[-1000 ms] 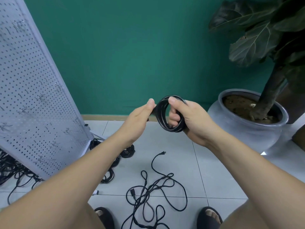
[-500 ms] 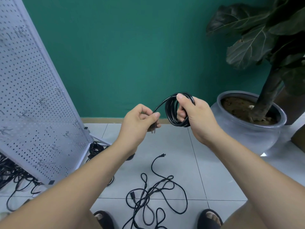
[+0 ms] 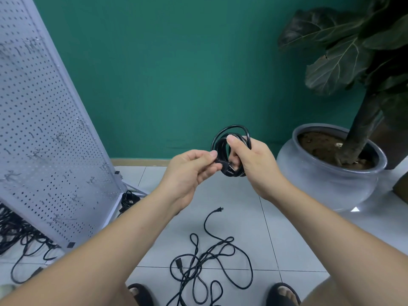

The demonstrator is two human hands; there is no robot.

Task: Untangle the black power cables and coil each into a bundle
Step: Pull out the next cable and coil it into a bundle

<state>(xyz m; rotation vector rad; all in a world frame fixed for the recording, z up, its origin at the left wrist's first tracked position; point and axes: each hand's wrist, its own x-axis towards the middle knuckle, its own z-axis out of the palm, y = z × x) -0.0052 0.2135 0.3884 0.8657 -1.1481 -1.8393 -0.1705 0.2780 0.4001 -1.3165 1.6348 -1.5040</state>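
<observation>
Since the left hand (image 3: 189, 171) pinches the plug end (image 3: 228, 171) up against the coil (image 3: 229, 133) that the right hand (image 3: 254, 164) grips mid-air, I'd wrap that tail snug round the loops and tuck it through. Count: one tangled heap (image 3: 15, 235) far left, one bundle (image 3: 129, 198) showing by the pegboard (image 3: 55, 129) foot, one coil in hand, one loose cable (image 3: 212, 259) on the near floor (image 3: 298, 239).

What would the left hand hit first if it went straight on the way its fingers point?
Likely the coiled cable gripped by the right hand; the left hand pinches its plug end right beside it, depth unclear.
</observation>
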